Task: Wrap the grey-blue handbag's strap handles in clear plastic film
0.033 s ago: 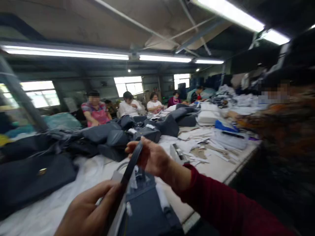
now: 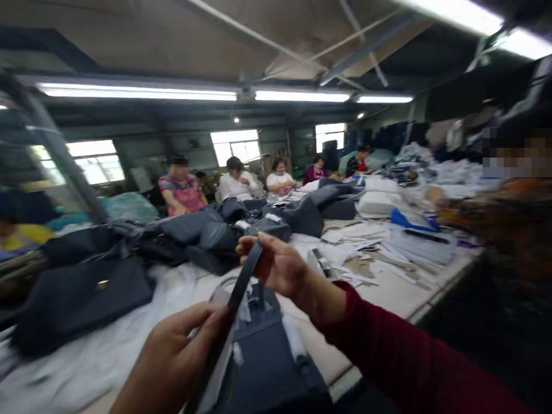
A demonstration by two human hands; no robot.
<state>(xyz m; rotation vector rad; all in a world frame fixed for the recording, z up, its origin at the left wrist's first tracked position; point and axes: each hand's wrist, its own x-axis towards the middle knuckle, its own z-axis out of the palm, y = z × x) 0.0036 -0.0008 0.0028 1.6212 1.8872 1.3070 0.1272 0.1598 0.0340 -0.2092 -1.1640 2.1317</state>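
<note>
Both hands pinching dark strap (image 2: 241, 284) (taut), grey bag (image 2: 267, 362) beneath

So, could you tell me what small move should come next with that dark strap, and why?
Probably slide the right hand further along the strap. Both hands already pinch it taut, the left hand low, above the grey bag, so it looks ready to be run through the fingers.

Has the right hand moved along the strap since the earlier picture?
Cannot tell. The right hand sits further right and higher in the picture, but so does the bag pile: the camera shifted, and its grip on the strap looks unchanged.
</note>
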